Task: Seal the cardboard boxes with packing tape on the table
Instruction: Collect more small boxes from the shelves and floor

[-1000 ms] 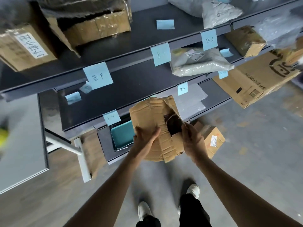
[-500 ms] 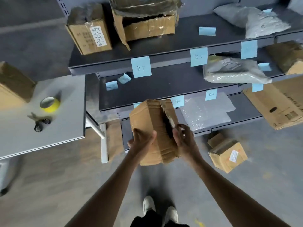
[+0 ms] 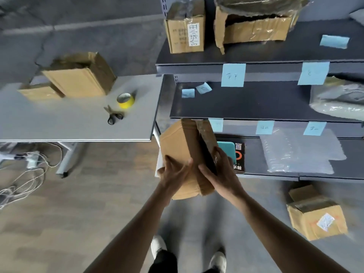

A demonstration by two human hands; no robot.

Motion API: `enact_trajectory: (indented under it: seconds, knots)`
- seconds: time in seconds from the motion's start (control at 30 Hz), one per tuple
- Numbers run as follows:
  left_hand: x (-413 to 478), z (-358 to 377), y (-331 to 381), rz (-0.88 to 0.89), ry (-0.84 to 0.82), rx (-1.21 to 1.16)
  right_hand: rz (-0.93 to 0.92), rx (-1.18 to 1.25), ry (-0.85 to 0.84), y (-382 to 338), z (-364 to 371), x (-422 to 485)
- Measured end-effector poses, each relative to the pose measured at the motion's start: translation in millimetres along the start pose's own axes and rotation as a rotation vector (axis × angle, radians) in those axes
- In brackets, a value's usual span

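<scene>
I carry a worn brown cardboard box (image 3: 177, 142) in front of me, just right of the grey table's (image 3: 78, 127) corner. My left hand (image 3: 174, 175) lies spread against its near face with the thumb out. My right hand (image 3: 220, 172) grips the box's right side, its fingers curled over the dark edge of a flap. On the table sit a yellow roll of packing tape (image 3: 126, 100), black-handled scissors (image 3: 113, 116), an open-topped box (image 3: 80, 75) and a smaller box (image 3: 39, 92) to its left.
A dark shelf unit (image 3: 256, 103) with blue notes fills the right: boxes (image 3: 186, 28) on top, grey bags and bubble wrap (image 3: 299, 152) lower, a teal-and-black carton (image 3: 234, 154) behind the box. A labelled box (image 3: 315, 213) stands on the floor at right. Cables (image 3: 25, 174) lie under the table.
The view has swung left, bringing the table with tape and scissors fully into sight. The box in my hands has closed up, and my right hand now grips its flap side.
</scene>
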State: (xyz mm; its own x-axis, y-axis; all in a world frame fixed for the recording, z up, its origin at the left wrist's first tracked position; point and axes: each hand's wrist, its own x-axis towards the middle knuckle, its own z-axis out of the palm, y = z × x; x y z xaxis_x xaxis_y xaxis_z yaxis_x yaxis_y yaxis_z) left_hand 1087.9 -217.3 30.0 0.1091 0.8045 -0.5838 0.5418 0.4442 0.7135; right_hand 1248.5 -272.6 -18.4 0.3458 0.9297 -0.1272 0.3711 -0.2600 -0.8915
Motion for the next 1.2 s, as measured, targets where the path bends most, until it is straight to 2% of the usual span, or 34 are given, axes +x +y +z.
enact_trajectory:
  seconds: [0.23,0.43,0.77,0.97,1.2]
  knots:
    - [21.0,-64.4,-24.9,-0.028,0.051,-0.043,0.039,-0.100,-0.077,-36.5,68.1,13.5]
    - [52.9,-141.8,-49.4,-0.038,0.053,-0.103,0.012,-0.117,-0.068,-82.1,137.1,31.7]
    - [102.8,-273.0,-74.9,0.079,0.052,-0.101,-0.030,-0.168,-0.015,-160.7,235.2,73.3]
    - [121.6,-313.6,-71.0,0.133,0.029,-0.104,0.019,-0.101,-0.023,-187.4,261.5,101.7]
    - [166.1,-341.7,-49.5,0.189,0.020,-0.068,0.009,-0.135,-0.062,-211.3,280.8,152.2]
